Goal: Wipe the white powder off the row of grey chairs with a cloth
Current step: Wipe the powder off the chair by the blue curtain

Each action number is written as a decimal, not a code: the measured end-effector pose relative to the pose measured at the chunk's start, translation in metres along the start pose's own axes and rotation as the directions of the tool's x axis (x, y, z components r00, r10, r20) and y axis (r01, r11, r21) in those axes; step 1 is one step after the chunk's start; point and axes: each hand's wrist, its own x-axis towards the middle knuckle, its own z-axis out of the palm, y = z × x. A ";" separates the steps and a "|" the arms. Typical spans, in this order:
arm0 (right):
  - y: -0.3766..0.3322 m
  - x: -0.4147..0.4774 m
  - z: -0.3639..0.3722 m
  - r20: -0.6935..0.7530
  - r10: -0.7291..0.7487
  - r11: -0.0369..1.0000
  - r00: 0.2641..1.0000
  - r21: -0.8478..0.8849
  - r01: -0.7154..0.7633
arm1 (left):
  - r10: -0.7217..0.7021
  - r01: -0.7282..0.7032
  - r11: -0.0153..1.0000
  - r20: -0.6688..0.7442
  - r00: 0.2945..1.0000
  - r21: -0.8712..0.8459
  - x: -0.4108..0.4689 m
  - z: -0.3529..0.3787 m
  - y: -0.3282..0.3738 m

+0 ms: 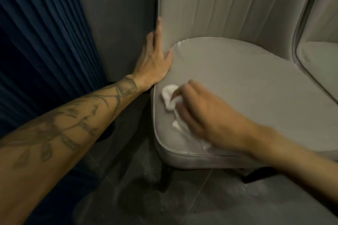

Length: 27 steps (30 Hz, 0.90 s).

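Note:
A grey upholstered chair (pixel 247 82) with a pleated back fills the middle of the view. My right hand (pixel 206 115) grips a crumpled white cloth (pixel 169 99) against the seat's front left corner; the hand is blurred. My left hand (pixel 155 60) lies flat with straight fingers along the chair's left side, where seat and back meet. A faint pale smear shows on the seat's front edge (pixel 197 159). A second grey chair (pixel 320 60) stands right beside it on the right.
A dark blue pleated curtain (pixel 42 42) hangs on the left next to a dark grey wall (pixel 118 23). The dark floor (pixel 201 197) below the chair carries pale dusty patches. Black chair legs (pixel 165 179) stand under the seat.

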 end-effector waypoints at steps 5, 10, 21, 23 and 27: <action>0.038 0.069 0.014 0.044 0.072 0.996 0.996 -0.059 -0.069 | -0.003 0.004 0.998 0.015 1.000 -0.063 0.001 -0.002 -0.004; -0.016 0.011 -0.007 0.287 -0.277 0.959 0.917 0.145 0.244 | -0.006 0.006 0.998 -0.005 1.000 -0.066 0.000 0.002 -0.003; -0.039 -0.025 -0.005 0.253 -0.170 0.985 0.952 0.073 0.156 | 0.009 -0.009 0.999 0.012 1.000 -0.048 0.000 0.000 -0.002; -0.041 -0.050 -0.015 0.285 -0.159 0.986 0.945 0.086 0.140 | 0.011 -0.010 0.999 0.015 1.000 -0.052 0.000 0.000 -0.002; -0.048 -0.036 0.000 0.184 -0.091 0.993 0.979 -0.052 0.102 | 0.007 -0.006 0.999 0.018 1.000 -0.042 0.000 0.000 -0.001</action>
